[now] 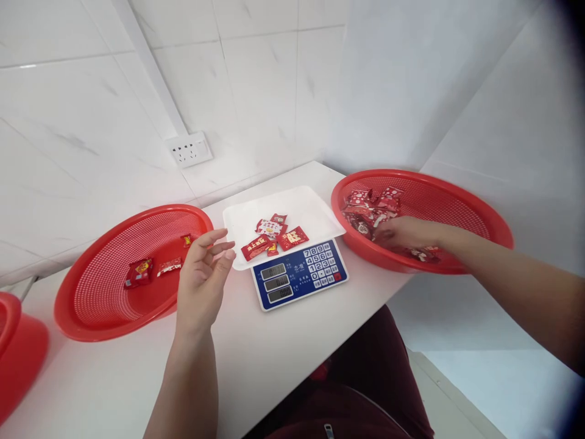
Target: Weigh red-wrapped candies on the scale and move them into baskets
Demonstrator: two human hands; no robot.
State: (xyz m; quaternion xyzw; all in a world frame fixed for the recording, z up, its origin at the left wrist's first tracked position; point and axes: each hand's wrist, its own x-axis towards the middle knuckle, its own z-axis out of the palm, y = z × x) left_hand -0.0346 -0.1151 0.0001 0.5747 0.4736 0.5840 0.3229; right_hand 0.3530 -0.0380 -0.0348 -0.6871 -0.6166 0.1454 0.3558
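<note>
My left hand (205, 268) is raised beside the left edge of the white weighing tray (315, 210), palm turned inward, fingers apart with nothing in them. Several small red and white wrapped sweets (272, 228) lie in a loose group on that tray. Under it is a digital scale (299, 274) with a blue keypad panel. My right hand (395, 233) reaches down into the red basket (475, 201) on the right, touching the wrapped sweets (363, 210) there. Its fingertips are hidden among the packets, so their grip does not show.
To the left stands another red mesh basket (91, 274) holding a few red packets (139, 272). Part of a third red container (22, 353) shows at the far left. The white table (260, 360) meets a tiled wall with a socket (189, 150).
</note>
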